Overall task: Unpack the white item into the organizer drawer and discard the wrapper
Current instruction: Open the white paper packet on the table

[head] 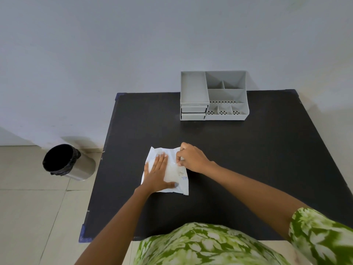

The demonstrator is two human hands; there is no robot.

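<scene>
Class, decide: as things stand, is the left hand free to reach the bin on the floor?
Probably yes. The left hand lies flat on the packet, and the bin stands open on the floor off the table's left edge, with nothing between them.

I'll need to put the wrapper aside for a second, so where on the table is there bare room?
The black table is bare between the white packet and the grey organizer, and along its right side. Crowded only at the packet, where the left hand presses and the right hand pinches its edge.
</scene>
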